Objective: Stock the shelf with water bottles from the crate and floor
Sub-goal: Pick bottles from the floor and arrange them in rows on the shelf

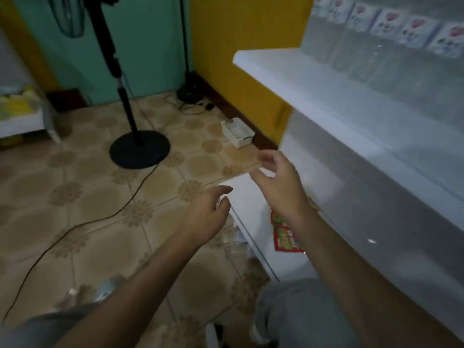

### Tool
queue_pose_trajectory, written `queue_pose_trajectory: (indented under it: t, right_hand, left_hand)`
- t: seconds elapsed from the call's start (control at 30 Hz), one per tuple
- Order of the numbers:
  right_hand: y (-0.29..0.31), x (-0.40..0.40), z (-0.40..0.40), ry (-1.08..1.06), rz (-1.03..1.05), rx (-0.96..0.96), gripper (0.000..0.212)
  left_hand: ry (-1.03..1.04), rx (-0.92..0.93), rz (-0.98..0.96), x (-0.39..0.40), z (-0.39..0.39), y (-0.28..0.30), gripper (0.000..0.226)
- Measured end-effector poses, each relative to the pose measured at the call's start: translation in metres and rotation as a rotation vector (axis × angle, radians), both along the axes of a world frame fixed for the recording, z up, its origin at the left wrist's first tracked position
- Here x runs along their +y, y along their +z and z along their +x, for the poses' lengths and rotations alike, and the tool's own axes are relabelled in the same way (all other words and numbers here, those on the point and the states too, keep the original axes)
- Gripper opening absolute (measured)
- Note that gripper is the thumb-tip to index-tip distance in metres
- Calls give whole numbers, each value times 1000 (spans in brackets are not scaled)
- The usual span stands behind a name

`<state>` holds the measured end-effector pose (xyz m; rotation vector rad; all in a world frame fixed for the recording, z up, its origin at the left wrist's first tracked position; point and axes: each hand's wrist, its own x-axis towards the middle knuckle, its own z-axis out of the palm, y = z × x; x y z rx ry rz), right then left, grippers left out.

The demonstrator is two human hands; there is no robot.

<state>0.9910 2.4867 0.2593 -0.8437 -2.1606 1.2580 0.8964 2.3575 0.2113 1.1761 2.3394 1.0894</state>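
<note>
A white shelf [288, 71] runs along the right, its upper level lined with clear water bottles [391, 54] bearing white labels. Clear bottles [232, 241] lie on the tiled floor by the shelf's foot, partly hidden under my left wrist. My left hand [208, 214] hovers over the floor with relaxed fingers and holds nothing. My right hand [278, 182] hangs a little higher over the bottom shelf board [253, 209], fingers loosely curled and empty. Another bottle [105, 290] lies on the floor near my left forearm. The picture is blurred.
A black fan stand [139, 149] sits on the floor at centre left, its cable [82, 222] trailing toward me. A small white basket [238, 133] rests by the yellow wall. Red snack packets [283, 234] lie on the bottom shelf. My knees are at the lower edge.
</note>
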Motion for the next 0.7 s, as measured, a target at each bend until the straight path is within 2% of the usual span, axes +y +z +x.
queue_pose_trajectory:
  t: [0.2, 0.33, 0.5, 0.63, 0.67, 0.7]
  right_hand:
    - [-134, -17, -44, 63, -238, -324, 26]
    - [-218, -8, -61, 40, -279, -573, 28]
    - [-322, 12, -89, 35, -302, -812, 10]
    - [-387, 33, -121, -213, -697, -867, 9]
    - [-408, 37, -130, -244, -719, -832, 14]
    - [-421, 41, -127, -195, -632, -812, 18]
  left_hand:
    - [151, -190, -177, -47, -33, -96, 39]
    - [163, -316, -221, -35, -43, -162, 39]
    - [156, -452, -271, -6, -62, -242, 38]
    - [139, -506, -298, 15, -91, -304, 38]
    - [126, -509, -306, 22, -101, -320, 38]
    - [112, -508, -311, 29, -111, -335, 38]
